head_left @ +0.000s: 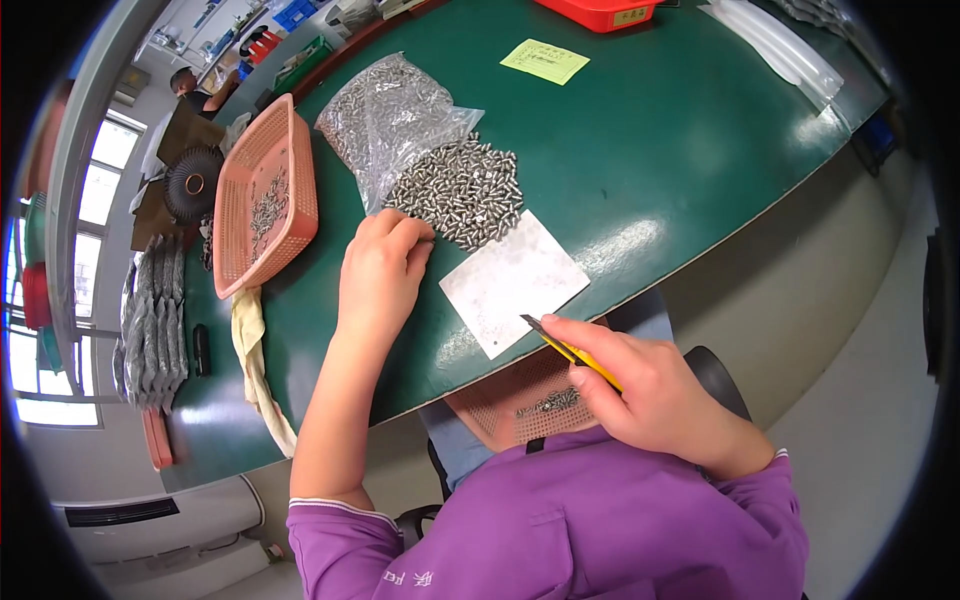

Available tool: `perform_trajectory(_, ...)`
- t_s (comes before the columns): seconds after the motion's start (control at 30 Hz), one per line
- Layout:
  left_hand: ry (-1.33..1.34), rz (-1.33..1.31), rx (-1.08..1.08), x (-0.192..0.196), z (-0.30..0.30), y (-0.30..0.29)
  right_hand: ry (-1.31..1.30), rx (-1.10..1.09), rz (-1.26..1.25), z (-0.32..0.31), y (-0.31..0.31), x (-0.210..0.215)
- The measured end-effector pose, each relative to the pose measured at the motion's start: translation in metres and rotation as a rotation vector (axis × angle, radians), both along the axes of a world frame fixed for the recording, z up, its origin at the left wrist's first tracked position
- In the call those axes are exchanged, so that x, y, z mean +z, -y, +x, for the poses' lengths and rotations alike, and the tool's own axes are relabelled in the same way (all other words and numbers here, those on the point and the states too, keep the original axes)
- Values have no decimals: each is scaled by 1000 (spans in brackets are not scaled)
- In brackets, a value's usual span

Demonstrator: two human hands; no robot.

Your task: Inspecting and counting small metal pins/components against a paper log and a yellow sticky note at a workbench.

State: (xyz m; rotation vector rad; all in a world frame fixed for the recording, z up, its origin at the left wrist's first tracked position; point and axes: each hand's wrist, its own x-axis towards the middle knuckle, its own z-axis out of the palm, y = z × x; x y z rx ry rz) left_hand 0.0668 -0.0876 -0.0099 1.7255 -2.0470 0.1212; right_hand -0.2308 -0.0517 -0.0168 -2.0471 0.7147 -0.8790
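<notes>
My right hand grips a yellow-and-black utility knife, its dark tip over the lower edge of a white paper sheet. Just beyond the sheet lies a heap of small silvery metal pins, spilling beside the mouth of a clear plastic bag full of similar parts. At the heap's near left edge is my left hand, fingers curled and thumb close to the forefinger; anything between them is too small to make out. A pink perforated basket with some metal parts rests at my lap, partly behind my right hand.
A second pink basket holding metal parts stands tilted at left, near a pale cloth. Filled bags are stacked farther left. A yellow note, red bin and plastic bags lie across the green table. Another person is in the background.
</notes>
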Motion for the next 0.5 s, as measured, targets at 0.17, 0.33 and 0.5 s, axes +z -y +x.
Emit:
perform_trajectory(0.17, 2, 36, 8, 2, -1, -5, -28, 9, 5, 1, 1, -2)
perform_trajectory(0.33, -245, 202, -45, 21, -42, -45, -136, 20, 107, 8, 0, 3)
perform_trajectory(0.5, -252, 214, -14, 9, -59, -69, -268, 26, -9, 18, -3, -1)
